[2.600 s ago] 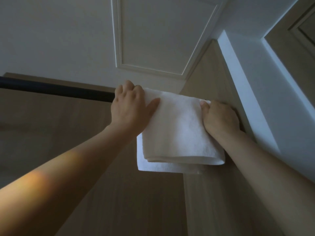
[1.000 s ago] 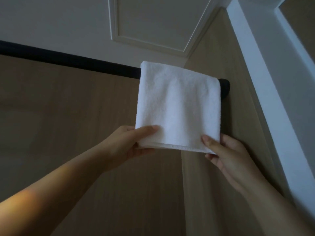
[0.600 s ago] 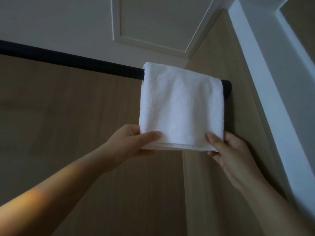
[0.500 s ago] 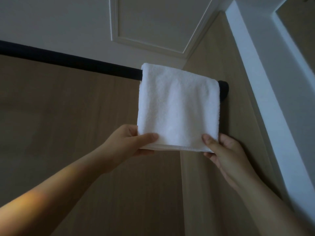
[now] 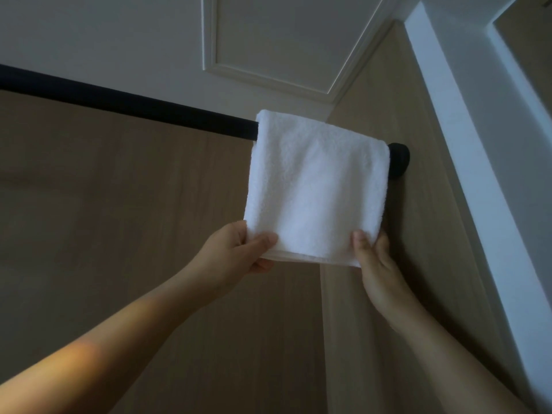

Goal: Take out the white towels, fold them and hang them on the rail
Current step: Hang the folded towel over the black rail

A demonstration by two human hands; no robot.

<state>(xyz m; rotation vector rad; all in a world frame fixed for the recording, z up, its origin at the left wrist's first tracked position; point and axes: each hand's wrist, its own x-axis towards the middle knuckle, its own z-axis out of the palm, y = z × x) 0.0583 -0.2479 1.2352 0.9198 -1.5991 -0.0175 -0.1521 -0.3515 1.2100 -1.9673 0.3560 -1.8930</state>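
Observation:
A folded white towel (image 5: 316, 186) hangs over the right end of a black rail (image 5: 128, 106), close to the rail's round end mount (image 5: 399, 162). My left hand (image 5: 236, 252) pinches the towel's lower left corner, thumb on the front and fingers behind. At the lower right corner my right hand (image 5: 373, 261) pinches the hem the same way. The towel hangs flat and roughly square, with its layered bottom edge showing between my hands.
The rail runs across a light wood panel (image 5: 119, 219) and ends at a wood side panel (image 5: 433, 204) in the right corner. A white ceiling with a moulded panel (image 5: 283, 40) is above. A white frame (image 5: 478, 144) runs down the right side.
My hands moved from the top of the towel on the rail down to its bottom corners. Over the last second they have kept pinching there, and the towel hangs straighter.

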